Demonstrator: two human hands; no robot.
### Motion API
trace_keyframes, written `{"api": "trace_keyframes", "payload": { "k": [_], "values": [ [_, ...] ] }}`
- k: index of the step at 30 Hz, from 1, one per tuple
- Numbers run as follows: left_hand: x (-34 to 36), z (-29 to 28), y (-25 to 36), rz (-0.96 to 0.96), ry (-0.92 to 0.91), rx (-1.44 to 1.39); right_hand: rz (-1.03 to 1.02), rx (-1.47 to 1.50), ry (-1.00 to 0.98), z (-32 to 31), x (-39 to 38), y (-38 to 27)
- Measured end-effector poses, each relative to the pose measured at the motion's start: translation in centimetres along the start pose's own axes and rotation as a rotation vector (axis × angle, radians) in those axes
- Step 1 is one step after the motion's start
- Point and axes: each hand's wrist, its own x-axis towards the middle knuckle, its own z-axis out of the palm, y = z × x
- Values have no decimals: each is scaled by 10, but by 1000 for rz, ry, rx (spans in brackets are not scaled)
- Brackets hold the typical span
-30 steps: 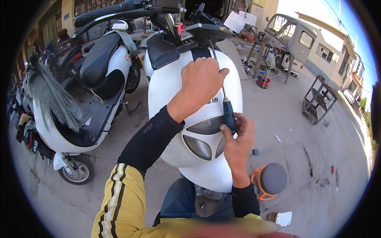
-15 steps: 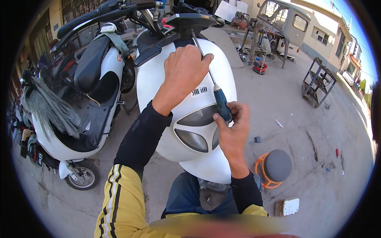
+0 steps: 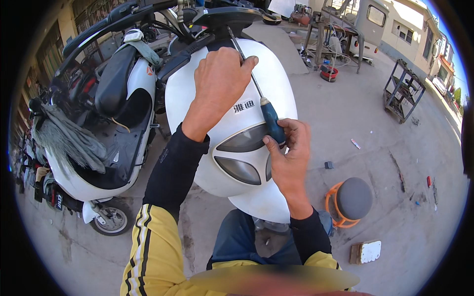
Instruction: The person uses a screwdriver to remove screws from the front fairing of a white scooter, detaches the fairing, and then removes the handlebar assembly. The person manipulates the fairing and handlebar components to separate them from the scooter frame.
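Observation:
In front of me stands a white scooter's front cover (image 3: 197, 170), with dark lamp lenses (image 3: 239, 170) low on it. My right hand (image 3: 291, 153) pinches the dark blue handle of a screwdriver (image 3: 271, 118) between thumb and fingers. The shaft slants up and left, its tip reaching the black part below the handlebar (image 3: 228, 17). My left hand (image 3: 223, 74) is closed over the upper cover, back of the hand up, with the thumb lying against or just over the shaft. What its curled fingers hold is hidden.
A second white scooter (image 3: 138, 93) with a black seat stands on the left, a grey cover (image 3: 74, 140) draped on its front. To my right are an orange-framed stool (image 3: 353, 200), a block (image 3: 365, 252) and a metal rack (image 3: 402, 91). A cluttered workbench (image 3: 340, 32) stands farther back.
The view has shifted slightly, so the surroundings sit a little differently. Both hands keep their holds, and the screwdriver stays at nearly the same place on the scooter.

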Motion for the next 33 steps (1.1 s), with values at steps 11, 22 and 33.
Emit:
{"api": "trace_keyframes", "payload": {
  "k": [11, 22, 33],
  "values": [
    [1, -2, -1, 13, 5, -15, 83, 197, 5, -6, 2, -4],
    [1, -3, 0, -26, 15, -91, 341, 484, -105, -11, -2, -13],
    [5, -11, 3, -52, -71, -92, 232, 358, -59, -10, -5, -13]
  ]
}}
